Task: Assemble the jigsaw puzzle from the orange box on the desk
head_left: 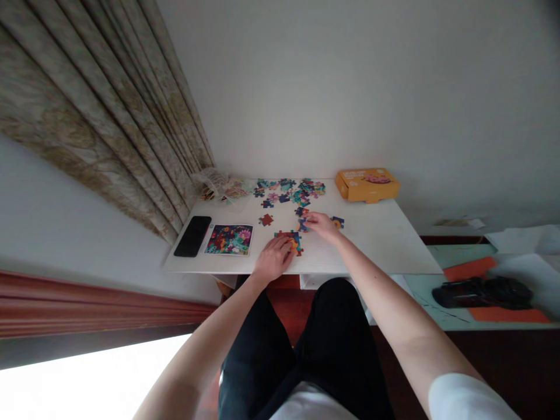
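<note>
Yellow box [367, 185], filled clear bag [225, 189], puzzle pieces [301, 196]

On the top of the yellow puzzle box [370, 186], white capital letters stand in two lines; they seem to read "LEVEL UP PUZZLES". Smaller white marks, below these letters and on the front side, are too small to read. The printed picture card [229, 240] has a corner mark, also not readable.

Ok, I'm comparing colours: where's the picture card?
In the head view, the picture card lies left on the table, between the phone and left hand.
</note>
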Demonstrator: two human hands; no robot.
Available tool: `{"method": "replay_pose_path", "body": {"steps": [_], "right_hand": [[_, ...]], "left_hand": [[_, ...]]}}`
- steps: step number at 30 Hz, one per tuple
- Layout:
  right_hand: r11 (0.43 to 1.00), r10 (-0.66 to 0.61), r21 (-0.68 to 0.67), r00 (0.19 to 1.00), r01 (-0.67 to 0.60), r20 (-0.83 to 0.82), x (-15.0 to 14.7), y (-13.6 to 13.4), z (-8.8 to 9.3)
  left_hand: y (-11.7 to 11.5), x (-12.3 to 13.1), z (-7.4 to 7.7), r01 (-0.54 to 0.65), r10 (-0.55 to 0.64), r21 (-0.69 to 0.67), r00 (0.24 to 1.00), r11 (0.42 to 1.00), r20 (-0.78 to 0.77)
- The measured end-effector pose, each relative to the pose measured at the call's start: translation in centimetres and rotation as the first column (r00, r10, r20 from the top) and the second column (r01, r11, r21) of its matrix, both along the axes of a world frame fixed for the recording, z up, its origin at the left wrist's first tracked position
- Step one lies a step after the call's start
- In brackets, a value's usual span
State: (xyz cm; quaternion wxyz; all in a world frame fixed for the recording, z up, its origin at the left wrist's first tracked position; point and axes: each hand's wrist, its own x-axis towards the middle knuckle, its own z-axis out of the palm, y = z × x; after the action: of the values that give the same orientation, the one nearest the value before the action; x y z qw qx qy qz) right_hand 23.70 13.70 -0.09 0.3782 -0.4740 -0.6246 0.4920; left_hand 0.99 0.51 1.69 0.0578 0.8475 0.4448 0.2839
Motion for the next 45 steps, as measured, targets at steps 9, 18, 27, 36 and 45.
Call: {"method": "replay_pose_path", "body": {"steps": [9,18,27,36,45], "right_hand": [[0.993,0.112,0.027,0.990,-0.115,0.084,-4.3,3.0,-0.7],[0.997,0.076,0.011,0.997,-0.076,0.015,-4.1,2.6,-0.4],[0.997,-0.069,0.030,0.996,0.071,-0.063,-2.6,-2.0,0.6],[0.994,-0.079,0.061,0.990,0.086,-0.114,-4.0,-9.0,0.3],[0.908,-0.333,0.327,0.926,0.263,0.178,-0.2,-9.0,0.4]], "left_hand": [[-0.1,0.1,0.2,-0.012,0.012,-0.016,1.000,1.000,0.004],[-0.1,0.1,-0.1,-0.009,0.009,-0.022,1.000,1.000,0.007],[1.5,-0.5,-1.0,-0.147,0.189,-0.143,0.917,0.979,0.351],[3.1,1.8,-0.8,0.053,0.302,-0.515,0.758,0.855,0.579],[3.6,1.2,-1.0,-0.056,0.398,-0.519,0.713,0.853,0.578]]}}
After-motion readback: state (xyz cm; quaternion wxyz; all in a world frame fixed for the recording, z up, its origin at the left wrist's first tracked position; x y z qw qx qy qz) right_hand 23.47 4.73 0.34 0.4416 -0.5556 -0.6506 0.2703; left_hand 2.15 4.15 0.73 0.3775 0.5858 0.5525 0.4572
